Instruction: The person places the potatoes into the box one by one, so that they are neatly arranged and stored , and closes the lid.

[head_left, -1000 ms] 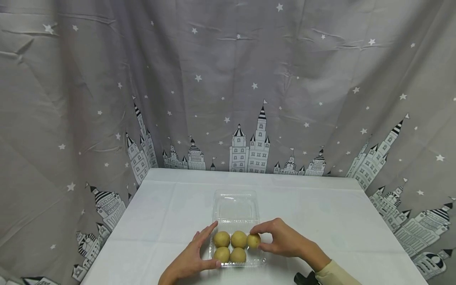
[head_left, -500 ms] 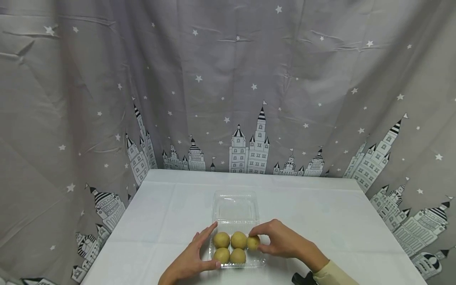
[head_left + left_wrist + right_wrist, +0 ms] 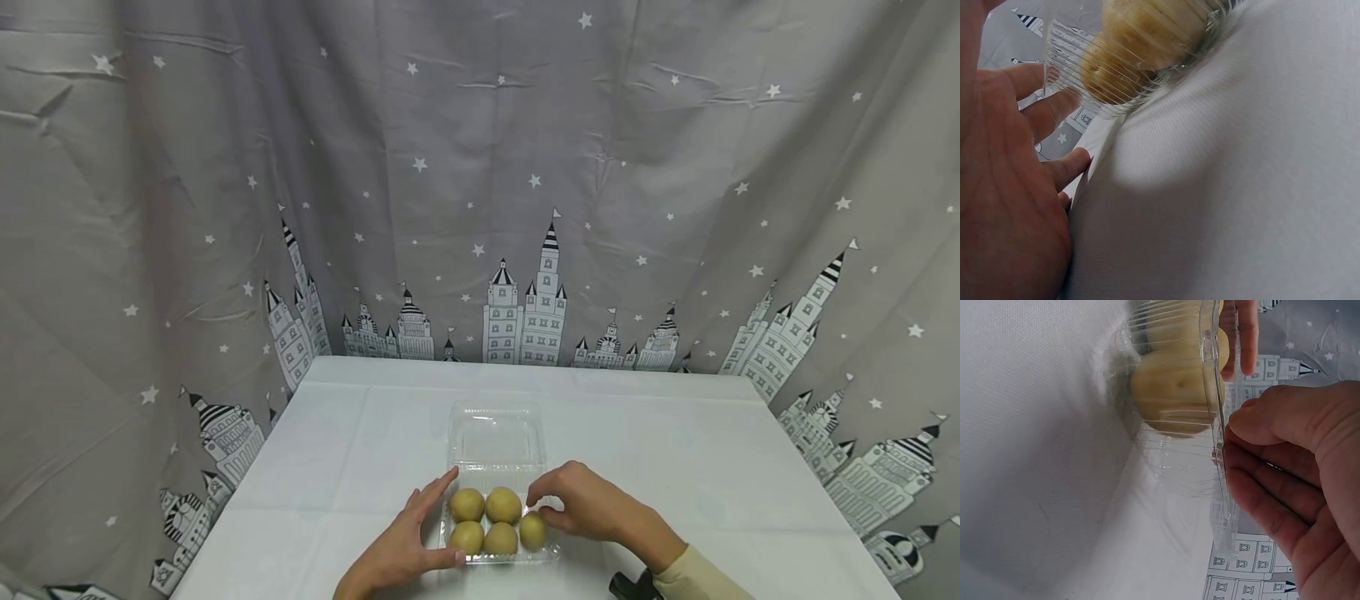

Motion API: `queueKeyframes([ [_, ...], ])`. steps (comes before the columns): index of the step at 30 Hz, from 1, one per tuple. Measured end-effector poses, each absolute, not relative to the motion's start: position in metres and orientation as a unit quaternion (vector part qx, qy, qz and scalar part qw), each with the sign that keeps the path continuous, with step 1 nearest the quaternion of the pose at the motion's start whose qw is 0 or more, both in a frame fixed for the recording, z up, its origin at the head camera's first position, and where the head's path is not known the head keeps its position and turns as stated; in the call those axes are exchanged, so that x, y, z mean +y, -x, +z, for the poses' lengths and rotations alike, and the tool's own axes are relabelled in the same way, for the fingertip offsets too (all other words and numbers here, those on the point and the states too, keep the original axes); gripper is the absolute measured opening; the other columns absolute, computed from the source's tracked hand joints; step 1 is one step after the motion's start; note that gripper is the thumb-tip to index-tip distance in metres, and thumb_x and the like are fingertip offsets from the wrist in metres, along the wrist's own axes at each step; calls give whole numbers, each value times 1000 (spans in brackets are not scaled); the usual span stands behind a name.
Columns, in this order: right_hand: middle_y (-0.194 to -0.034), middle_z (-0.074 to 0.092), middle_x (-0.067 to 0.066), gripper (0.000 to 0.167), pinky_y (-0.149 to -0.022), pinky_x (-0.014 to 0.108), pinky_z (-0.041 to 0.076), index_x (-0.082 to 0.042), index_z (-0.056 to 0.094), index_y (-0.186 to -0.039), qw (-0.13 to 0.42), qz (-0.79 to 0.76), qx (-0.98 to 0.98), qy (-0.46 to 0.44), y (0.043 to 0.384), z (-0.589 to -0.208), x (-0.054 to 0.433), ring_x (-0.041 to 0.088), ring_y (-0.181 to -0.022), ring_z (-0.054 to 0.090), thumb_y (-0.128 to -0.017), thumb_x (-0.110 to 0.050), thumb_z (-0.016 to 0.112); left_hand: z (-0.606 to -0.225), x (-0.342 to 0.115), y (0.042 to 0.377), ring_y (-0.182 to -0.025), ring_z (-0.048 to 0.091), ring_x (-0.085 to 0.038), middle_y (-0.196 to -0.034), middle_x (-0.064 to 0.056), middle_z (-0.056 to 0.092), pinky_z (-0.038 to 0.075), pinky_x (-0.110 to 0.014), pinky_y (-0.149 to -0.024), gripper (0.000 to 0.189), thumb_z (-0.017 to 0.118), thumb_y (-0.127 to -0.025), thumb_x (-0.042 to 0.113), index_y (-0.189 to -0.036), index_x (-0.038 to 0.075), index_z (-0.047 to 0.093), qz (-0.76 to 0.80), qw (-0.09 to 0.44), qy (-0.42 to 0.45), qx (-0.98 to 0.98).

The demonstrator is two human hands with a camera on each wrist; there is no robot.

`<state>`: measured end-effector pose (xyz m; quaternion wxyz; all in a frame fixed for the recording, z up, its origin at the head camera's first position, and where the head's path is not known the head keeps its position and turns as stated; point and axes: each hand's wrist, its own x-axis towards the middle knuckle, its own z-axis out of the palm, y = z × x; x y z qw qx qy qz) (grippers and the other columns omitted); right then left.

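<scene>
A clear plastic clamshell container [image 3: 497,473] lies with its lid [image 3: 495,435] folded back. Several round yellow-brown potatoes [image 3: 501,538] sit in its base, two rows at the left and a smaller potato [image 3: 532,531] at the front right. My left hand [image 3: 405,537] spans the container's left side, fingers extended along it and thumb at the front edge. In the left wrist view its fingertips touch the ribbed wall [image 3: 1060,69]. My right hand [image 3: 592,504] is over the right rim, thumb and fingers bent, apart and holding nothing; the small potato lies just in front of its fingertips.
A white cloth [image 3: 360,433] covers the table. A grey curtain [image 3: 450,167] with printed castles and stars hangs behind and at the sides. Below the right wrist, a dark object [image 3: 633,586] shows beside the light sleeve [image 3: 697,577].
The small potato, earlier pinched in my right hand at the back right, now lies farther forward, let go. The left hand and the container have stayed put.
</scene>
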<state>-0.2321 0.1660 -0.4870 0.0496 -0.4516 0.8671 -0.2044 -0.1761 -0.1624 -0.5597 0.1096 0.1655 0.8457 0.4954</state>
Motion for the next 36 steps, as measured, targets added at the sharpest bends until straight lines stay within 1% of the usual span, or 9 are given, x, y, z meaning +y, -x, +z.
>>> queueKeyframes([
  [7, -109, 84, -9, 16, -93, 24, 65, -15, 84, -109, 56, -217, 871, 438, 231, -487, 165, 4, -105, 77, -96, -7, 80, -559, -163, 176, -166, 12, -57, -180, -14, 31, -3, -75, -132, 118, 95, -81, 41, -175, 17, 29, 493, 109, -165, 847],
  [13, -110, 84, -8, 16, -94, 24, 65, -14, 84, -111, 55, -228, 869, 436, 232, -489, 167, 5, -106, 78, -97, -7, 79, -559, -163, 177, -167, 13, -55, -180, -14, 31, -4, -71, -134, 118, 95, -81, 40, -175, 15, 28, 493, 109, -168, 847],
  [20, -110, 84, -4, 16, -90, 24, 65, -11, 84, -113, 30, -247, 855, 456, 233, -496, 169, 7, -104, 79, -98, -8, 78, -560, -163, 176, -167, 15, -54, -179, -15, 32, -4, -70, -134, 118, 95, -81, 40, -175, 14, 29, 491, 109, -168, 848],
  [23, -110, 84, -4, 15, -89, 25, 66, -11, 84, -114, 22, -256, 853, 453, 232, -498, 170, 5, -104, 77, -100, -10, 77, -559, -163, 176, -167, 16, -54, -179, -14, 33, -3, -70, -134, 118, 96, -81, 40, -175, 15, 29, 491, 108, -167, 848],
  [27, -104, 82, -9, 10, -85, 24, 65, -14, 84, -110, 16, -281, 858, 429, 232, -500, 170, -3, -96, 73, -103, -13, 76, -558, -162, 175, -167, 15, -54, -180, -14, 32, -4, -70, -134, 118, 95, -81, 41, -175, 16, 29, 491, 108, -169, 848],
  [30, -91, 77, -14, 5, -75, 19, 62, -17, 81, -100, -9, -300, 861, 411, 231, -503, 168, -8, -83, 64, -103, -16, 77, -557, -162, 176, -167, 14, -53, -180, -13, 31, -4, -71, -134, 118, 95, -81, 40, -175, 17, 28, 493, 108, -171, 846],
  [32, -85, 72, -16, 7, -71, 17, 58, -19, 80, -96, -28, -307, 863, 400, 230, -505, 167, -9, -76, 59, -103, -18, 78, -557, -162, 177, -168, 15, -51, -181, -12, 31, -5, -70, -134, 119, 96, -81, 39, -176, 17, 27, 495, 106, -174, 845],
  [34, -82, 70, -15, 9, -67, 16, 56, -19, 78, -95, -42, -312, 865, 391, 230, -506, 167, -9, -73, 55, -104, -19, 77, -557, -163, 177, -168, 16, -49, -181, -12, 30, -5, -70, -134, 120, 96, -81, 38, -176, 17, 25, 495, 104, -178, 844],
  [36, -82, 72, -11, 10, -66, 16, 55, -16, 79, -96, -48, -320, 865, 384, 231, -507, 166, -8, -72, 54, -105, -18, 75, -556, -163, 178, -168, 17, -49, -181, -14, 30, -4, -71, -134, 120, 96, -82, 38, -176, 17, 25, 496, 104, -178, 844],
])
